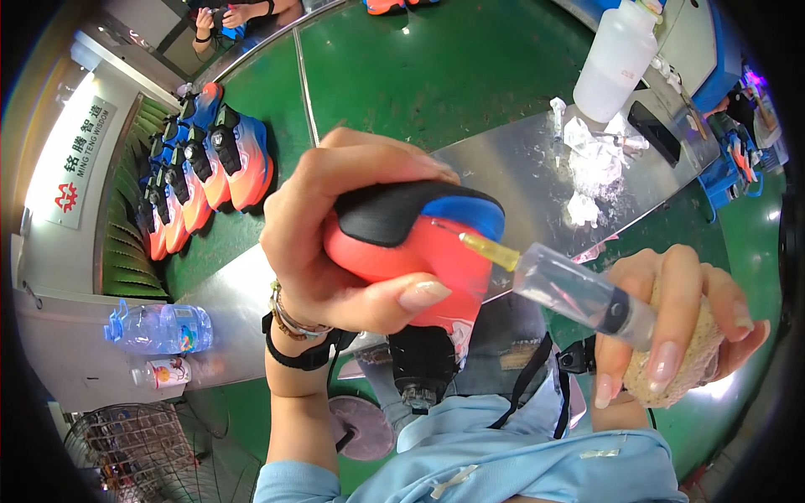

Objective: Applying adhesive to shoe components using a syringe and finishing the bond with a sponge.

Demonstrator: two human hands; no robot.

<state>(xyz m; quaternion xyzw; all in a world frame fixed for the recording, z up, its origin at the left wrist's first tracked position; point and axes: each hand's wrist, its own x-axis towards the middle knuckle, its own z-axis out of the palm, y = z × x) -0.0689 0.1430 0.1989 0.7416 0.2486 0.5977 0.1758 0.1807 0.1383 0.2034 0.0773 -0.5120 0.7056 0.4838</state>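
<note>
In my left hand (pixel 298 222) I grip a running shoe (pixel 377 256) in coral red, black and blue, my fingers wrapped over it and my thumb along its near side. My right hand (pixel 683 302) is closed around a clear plastic syringe (pixel 560 287) with a yellow needle hub and a dark plunger seal. Its needle points left at the shoe's blue and coral edge; I cannot tell whether the tip touches. A beige, rough-textured wad (pixel 692 360), perhaps cloth or sponge, is also held in the right palm.
Several matching shoes (pixel 243 159) stand at the left on the green surface. White crumpled tissues (pixel 591 159), a large white bottle (pixel 616 63) and a black phone (pixel 654 134) lie or stand at the right. Water bottle (pixel 163 327) lies left; wire fan guard (pixel 134 444) below. Another person's hands (pixel 222 18) show far off.
</note>
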